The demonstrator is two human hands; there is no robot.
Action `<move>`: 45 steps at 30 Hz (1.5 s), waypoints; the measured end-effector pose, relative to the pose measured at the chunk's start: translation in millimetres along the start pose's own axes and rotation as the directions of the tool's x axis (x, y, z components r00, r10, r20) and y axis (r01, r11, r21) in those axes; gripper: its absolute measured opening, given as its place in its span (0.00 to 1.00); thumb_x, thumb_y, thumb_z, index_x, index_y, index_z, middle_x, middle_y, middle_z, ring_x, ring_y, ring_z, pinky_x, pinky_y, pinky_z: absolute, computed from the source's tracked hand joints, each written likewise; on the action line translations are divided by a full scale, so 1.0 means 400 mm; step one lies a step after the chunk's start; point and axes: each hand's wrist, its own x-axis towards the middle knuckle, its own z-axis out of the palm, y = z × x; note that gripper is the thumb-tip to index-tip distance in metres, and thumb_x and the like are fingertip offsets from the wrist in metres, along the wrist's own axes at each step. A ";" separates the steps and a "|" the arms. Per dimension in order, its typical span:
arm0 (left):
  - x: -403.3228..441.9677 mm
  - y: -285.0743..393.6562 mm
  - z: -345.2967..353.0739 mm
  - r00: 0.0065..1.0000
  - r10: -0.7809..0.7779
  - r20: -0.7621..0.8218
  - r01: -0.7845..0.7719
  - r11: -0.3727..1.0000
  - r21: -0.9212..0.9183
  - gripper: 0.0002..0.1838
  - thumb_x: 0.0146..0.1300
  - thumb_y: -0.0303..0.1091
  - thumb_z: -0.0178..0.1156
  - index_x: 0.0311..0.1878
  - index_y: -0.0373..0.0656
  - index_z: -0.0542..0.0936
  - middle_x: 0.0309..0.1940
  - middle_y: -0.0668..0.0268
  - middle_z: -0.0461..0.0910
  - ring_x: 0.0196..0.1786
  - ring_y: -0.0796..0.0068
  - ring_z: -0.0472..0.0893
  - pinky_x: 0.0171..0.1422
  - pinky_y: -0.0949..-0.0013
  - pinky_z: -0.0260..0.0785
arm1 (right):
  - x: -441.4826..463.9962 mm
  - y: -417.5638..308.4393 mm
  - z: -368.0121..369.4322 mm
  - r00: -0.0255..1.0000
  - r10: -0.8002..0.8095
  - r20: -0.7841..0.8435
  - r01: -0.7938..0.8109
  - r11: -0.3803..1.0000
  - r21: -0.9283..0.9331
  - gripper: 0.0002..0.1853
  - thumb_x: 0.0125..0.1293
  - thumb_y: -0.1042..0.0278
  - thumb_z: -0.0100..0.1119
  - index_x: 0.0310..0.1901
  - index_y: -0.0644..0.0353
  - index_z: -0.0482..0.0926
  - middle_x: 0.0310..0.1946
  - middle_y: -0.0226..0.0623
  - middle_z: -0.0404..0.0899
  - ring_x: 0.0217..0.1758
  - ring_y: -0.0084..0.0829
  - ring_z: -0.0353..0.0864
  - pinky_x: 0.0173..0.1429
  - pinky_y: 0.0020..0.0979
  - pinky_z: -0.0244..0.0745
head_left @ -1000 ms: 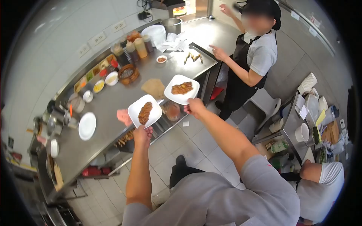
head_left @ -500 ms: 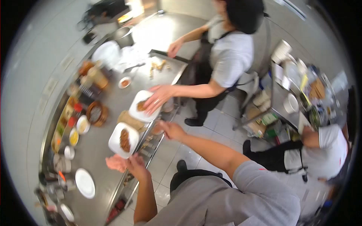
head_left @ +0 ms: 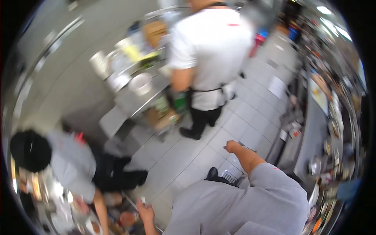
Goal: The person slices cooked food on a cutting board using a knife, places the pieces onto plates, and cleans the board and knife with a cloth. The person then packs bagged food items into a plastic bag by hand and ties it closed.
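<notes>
My left hand (head_left: 145, 211) is low in the view, beside the edge of the counter, with its fingers curled. A small white patch shows at its fingertips; I cannot make out what it is. Out over the floor, my right hand (head_left: 232, 146) is closed, and nothing shows in it. A white dish (head_left: 90, 226) with brown food lies on the counter at the lower left, close to a co-worker's arm (head_left: 101, 213) and apart from my hands.
One co-worker (head_left: 74, 160) leans over the counter at the left. Another co-worker (head_left: 213, 58) stands ahead, beside a steel side table (head_left: 135, 103) with a white tub (head_left: 140, 84) and stacked cups (head_left: 100, 64). A long counter (head_left: 307, 133) runs along the right. Tiled floor (head_left: 188, 156) lies between.
My view has swung right, away from the counter with the two white dishes. My left hand has left the dish and pink item it was at. My right hand now hangs over the floor.
</notes>
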 end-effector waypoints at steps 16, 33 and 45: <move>-0.344 1.763 0.825 -0.544 0.574 0.612 -0.762 -0.033 -0.646 0.28 0.77 0.56 0.54 0.70 0.48 0.80 0.76 0.63 0.73 0.86 0.47 0.55 0.81 0.20 0.30 | -0.146 0.511 -0.391 0.944 0.324 -0.056 0.099 -0.117 0.988 0.28 0.73 0.40 0.62 0.54 0.61 0.87 0.48 0.48 0.89 0.48 0.45 0.87 0.55 0.44 0.81; 0.136 2.292 1.758 -0.205 0.172 0.964 -0.883 0.392 -0.257 0.46 0.65 0.59 0.70 0.75 0.31 0.72 0.68 0.39 0.78 0.72 0.44 0.78 0.76 0.54 0.69 | -0.372 1.284 0.237 0.510 0.663 0.549 -0.850 0.286 0.443 0.24 0.71 0.48 0.62 0.55 0.61 0.89 0.61 0.53 0.84 0.65 0.52 0.83 0.70 0.47 0.78; -0.382 3.172 2.198 -0.613 0.404 0.679 -0.605 0.313 -0.732 0.41 0.70 0.47 0.70 0.79 0.35 0.68 0.73 0.43 0.74 0.75 0.49 0.76 0.74 0.52 0.70 | -0.129 1.352 0.213 0.312 0.736 0.600 -0.868 -0.036 0.496 0.28 0.72 0.46 0.55 0.57 0.62 0.87 0.63 0.55 0.83 0.68 0.49 0.82 0.70 0.48 0.77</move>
